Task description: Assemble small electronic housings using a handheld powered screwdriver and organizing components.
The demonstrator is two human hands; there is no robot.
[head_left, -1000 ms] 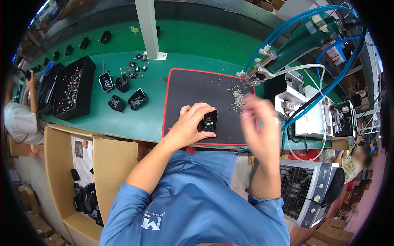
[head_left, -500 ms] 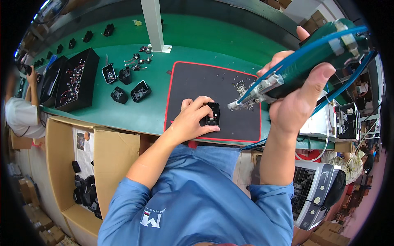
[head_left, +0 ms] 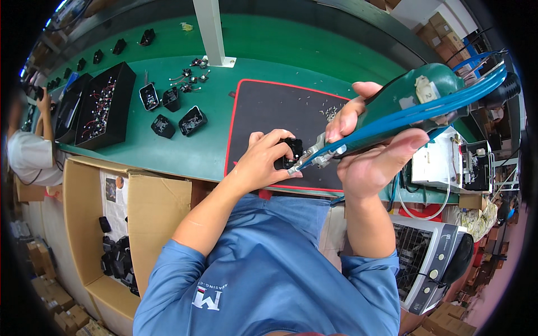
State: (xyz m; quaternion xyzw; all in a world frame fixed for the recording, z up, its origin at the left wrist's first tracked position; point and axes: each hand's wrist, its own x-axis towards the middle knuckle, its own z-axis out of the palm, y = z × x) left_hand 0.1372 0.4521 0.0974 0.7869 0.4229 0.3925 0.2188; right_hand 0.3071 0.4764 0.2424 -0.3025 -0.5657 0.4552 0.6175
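Observation:
My left hand (head_left: 259,159) is closed around a small black plastic housing (head_left: 295,148), holding it against the dark mat (head_left: 260,106) with the red border. A green pneumatic screwdriver (head_left: 400,103) with blue hoses (head_left: 437,106) lies slanted in my right hand (head_left: 364,168), fingers and thumb around its body. Its metal nose reaches the near edge of the housing, beside my left thumb. Whether the tip touches a screw there I cannot tell. Small loose screws (head_left: 332,113) lie scattered on the mat, partly hidden behind my right hand.
Several black housings (head_left: 192,121) and small wired parts (head_left: 190,78) lie left of the mat. A black box (head_left: 106,106) of wired parts stands farther left. Below the bench edge is an open cardboard box (head_left: 159,224). A metal post (head_left: 210,33) rises behind; a co-worker (head_left: 33,151) sits far left.
My right hand has brought the screwdriver left and down, so its nose went from above the mat to the housing. My left hand still holds the housing in nearly the same place.

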